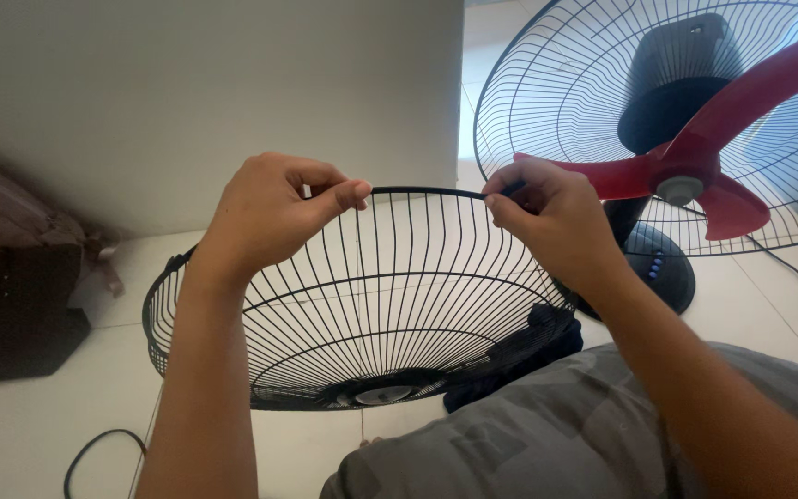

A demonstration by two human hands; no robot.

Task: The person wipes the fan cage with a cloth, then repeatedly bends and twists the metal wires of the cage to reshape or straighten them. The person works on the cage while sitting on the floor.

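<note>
Left hand: the left hand [270, 208] is closed on the upper rim of the front grille [371, 314], with the fingers curled over the rim and the thumb pointing to the right along it.
Right hand: the right hand [547, 217] is also closed on the same rim, a little to the right of the left hand; the fingertips pinch the thin black wire.
Front grille: it is a round black wire guard, separate from the fan, held in the air above the floor [30, 434] and tilted, so the hollow side faces the person. The round centre cap is at the lower part.
Fan: the fan [685, 139] stands behind the right hand, near the right edge of the floor. The rear grille [547, 83] is on it and the red blades [722, 139] are uncovered.
Cloth: a dark cloth [528, 351] lies just under the lower right part of the held grille, beside the person's grey trousers [547, 434].
Cable: a black cable [94, 448] lies on the floor at the lower left.
Wall: a light wall [233, 83] is behind the hands.
</note>
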